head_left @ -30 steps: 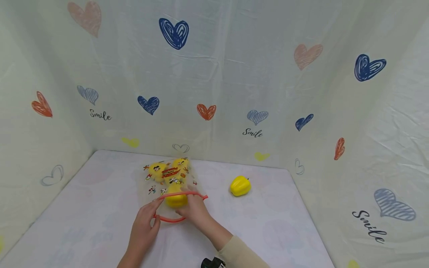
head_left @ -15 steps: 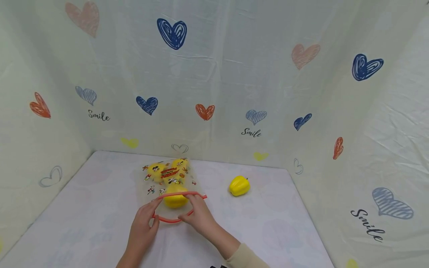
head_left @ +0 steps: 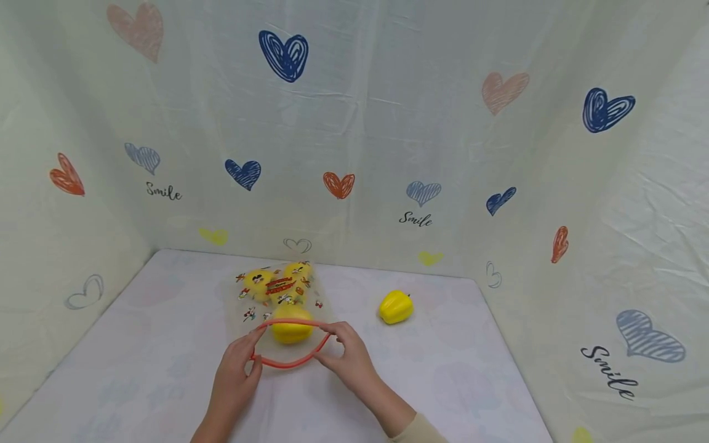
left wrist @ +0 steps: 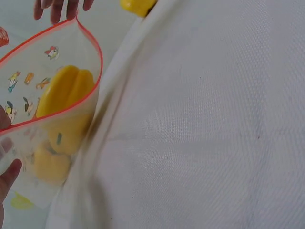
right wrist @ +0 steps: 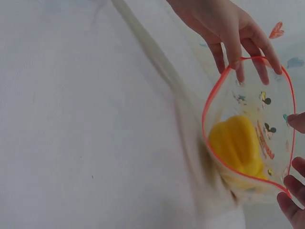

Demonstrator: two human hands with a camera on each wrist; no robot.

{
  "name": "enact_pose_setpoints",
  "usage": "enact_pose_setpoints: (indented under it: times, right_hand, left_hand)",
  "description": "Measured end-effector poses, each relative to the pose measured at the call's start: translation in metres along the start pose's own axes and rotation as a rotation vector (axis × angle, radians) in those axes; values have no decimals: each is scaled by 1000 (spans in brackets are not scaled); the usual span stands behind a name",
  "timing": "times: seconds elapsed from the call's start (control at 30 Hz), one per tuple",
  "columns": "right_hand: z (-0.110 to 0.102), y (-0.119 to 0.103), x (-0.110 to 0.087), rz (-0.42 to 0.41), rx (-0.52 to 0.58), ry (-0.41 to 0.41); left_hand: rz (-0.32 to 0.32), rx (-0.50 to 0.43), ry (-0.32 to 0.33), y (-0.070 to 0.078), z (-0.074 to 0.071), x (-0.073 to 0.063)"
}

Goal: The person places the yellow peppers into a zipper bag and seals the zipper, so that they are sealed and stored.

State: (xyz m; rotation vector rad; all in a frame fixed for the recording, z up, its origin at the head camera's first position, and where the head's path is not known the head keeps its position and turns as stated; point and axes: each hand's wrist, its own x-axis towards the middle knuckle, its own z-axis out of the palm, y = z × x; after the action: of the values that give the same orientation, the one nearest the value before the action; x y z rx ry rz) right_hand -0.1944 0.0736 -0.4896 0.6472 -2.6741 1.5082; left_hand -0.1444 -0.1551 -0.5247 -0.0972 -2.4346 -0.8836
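Note:
A clear, cartoon-printed zip bag [head_left: 238,317] with a red rim lies with its mouth held wide. Inside, a yellow bell pepper [head_left: 292,332] sits near the mouth, and two more yellow pieces lie deeper under the print. My left hand [head_left: 234,375] holds the left end of the rim, fingers at the upper edge and thumb at the lower. Opposite it, my right hand [head_left: 354,363] holds the right end between thumb and fingers. In the right wrist view, fingers of the left hand [right wrist: 228,28] reach over the rim. Another yellow bell pepper [head_left: 396,307] lies outside the bag.
A white cloth covers the table [head_left: 432,381]. Pale curtains [head_left: 376,135] printed with hearts and "Smile" rise behind it and at both sides. The loose pepper stands to the right of the bag, beyond the right hand.
My right hand has drawn back out of the bag's mouth and moved right, to the rim's right end. The nearest pepper stays inside. My left hand has kept its place.

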Motion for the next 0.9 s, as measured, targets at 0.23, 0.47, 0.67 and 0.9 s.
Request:
enact_pose_setpoints:
  times: [0.23, 0.47, 0.67, 0.9]
  right_hand:
    - [-21, 14, -1, 61, 39, 28]
    - [-41, 32, -3, 75, -15, 148]
    - [-54, 50, -2, 147, -26, 236]
    - [-69, 69, 4, 247, -51, 359]
  left_hand:
    - [-36, -5, -21, 0, -1, 1]
    - [-43, 17, -20, -2, -4, 3]
    - [-63, 4, -31, -4, -6, 4]
    - [-67, -19, -54, -9, -7, 4]
